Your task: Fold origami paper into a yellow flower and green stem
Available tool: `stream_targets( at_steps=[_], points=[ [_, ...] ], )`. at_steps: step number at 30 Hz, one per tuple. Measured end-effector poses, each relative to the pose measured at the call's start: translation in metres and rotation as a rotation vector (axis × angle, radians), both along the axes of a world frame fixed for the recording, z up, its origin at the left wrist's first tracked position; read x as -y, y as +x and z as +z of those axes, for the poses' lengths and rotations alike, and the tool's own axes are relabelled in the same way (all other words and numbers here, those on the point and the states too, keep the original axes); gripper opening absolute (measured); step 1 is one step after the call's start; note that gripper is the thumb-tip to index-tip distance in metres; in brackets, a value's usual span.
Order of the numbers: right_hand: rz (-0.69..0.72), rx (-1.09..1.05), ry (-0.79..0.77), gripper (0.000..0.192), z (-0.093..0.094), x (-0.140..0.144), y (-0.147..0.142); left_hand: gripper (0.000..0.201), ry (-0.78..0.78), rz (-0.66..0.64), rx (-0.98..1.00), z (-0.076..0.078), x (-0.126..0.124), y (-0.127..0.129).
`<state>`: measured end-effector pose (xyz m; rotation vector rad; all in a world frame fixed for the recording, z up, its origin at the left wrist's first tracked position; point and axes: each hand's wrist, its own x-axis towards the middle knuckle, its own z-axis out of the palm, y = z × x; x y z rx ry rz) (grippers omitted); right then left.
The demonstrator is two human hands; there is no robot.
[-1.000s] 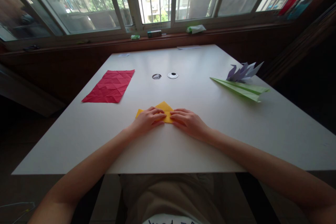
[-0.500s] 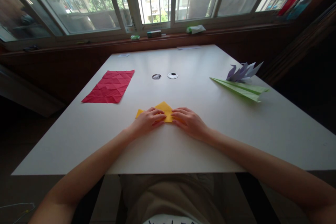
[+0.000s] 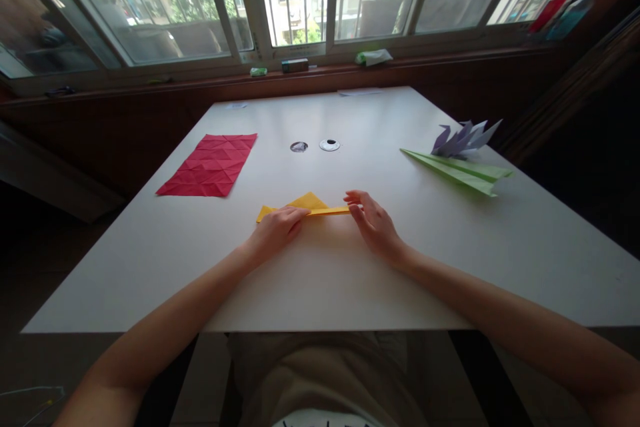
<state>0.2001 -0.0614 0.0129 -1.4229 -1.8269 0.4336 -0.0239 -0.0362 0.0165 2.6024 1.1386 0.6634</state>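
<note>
White tabletop point(image 3: 450, 260), yellow folded paper point(image 3: 306, 204) lying near the front edge, long axis running left-right with its peak pointing toward the window. Left hand point(image 3: 275, 230) presses its left part flat; right hand point(image 3: 373, 223) pinches the right end.

One head-worn view looks forward and down; white table point(image 3: 450, 267) near, windows beyond.

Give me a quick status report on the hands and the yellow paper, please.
Left hand pressing yellow paper flat on table. Right hand pinching its right end, edge lifted. Red sheet, green plane well apart.
</note>
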Motion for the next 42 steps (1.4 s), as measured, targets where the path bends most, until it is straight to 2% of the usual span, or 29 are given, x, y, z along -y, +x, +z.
stream_targets(
  at_steps=[4,7,9,12,17,20,25,32,42],
  points=[
    [0.004,-0.061,0.033,0.044,0.001,0.002,0.000,0.031,-0.143,0.161,0.285,0.000,0.002,0.003],
    [0.031,-0.078,0.024,0.043,0.000,0.002,0.000,0.031,-0.367,0.216,0.629,0.000,0.001,0.006],
    [0.054,-0.091,0.028,0.039,0.000,0.003,0.000,0.034,-0.597,0.209,0.821,0.001,-0.001,0.008],
    [0.077,-0.081,0.080,0.029,0.001,0.004,-0.001,0.036,-0.892,0.188,0.971,0.002,-0.006,0.008],
    [0.200,-0.058,0.261,0.007,0.003,0.009,-0.005,0.029,-1.129,0.144,1.101,0.005,-0.005,0.008],
    [0.269,-0.049,0.320,0.005,0.003,0.011,-0.006,0.028,-1.157,0.158,1.107,0.004,-0.002,0.011],
    [0.270,-0.025,0.344,0.005,0.001,0.012,-0.004,0.028,-1.124,0.204,1.046,-0.001,0.005,0.017],
    [0.493,0.086,0.254,0.017,-0.001,0.011,-0.007,0.033,-1.100,0.066,0.869,0.002,0.015,0.021],
    [0.495,0.047,0.187,0.013,-0.001,0.010,-0.008,0.032,-1.121,-0.033,0.803,0.003,0.016,0.021]
  ],
)
